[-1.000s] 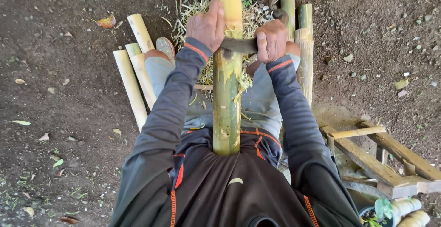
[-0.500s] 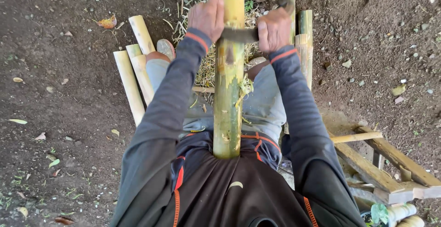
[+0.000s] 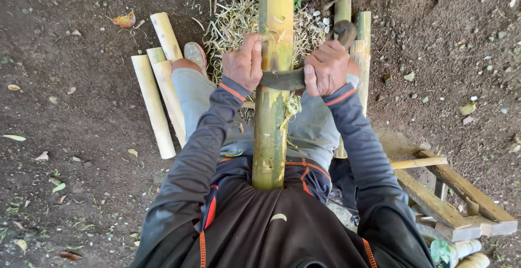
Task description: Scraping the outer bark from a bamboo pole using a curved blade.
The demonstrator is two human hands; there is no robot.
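Bamboo fills my view: a thick green-yellow bamboo pole (image 3: 269, 127) runs from my lap straight away over the dirt. Across it lies a dark curved blade (image 3: 282, 79), touching its top. My left hand (image 3: 245, 62) has its fingers curled tight round the blade's left end; my right hand (image 3: 325, 68) has its fingers wrapped closed round the right end. Left of my leg lie pale cut bamboo lengths (image 3: 154, 105); a wooden frame (image 3: 456, 192) sits right. Farther off, pale shavings (image 3: 233, 16) heap beside the pole. I see no packages, labels or signs.
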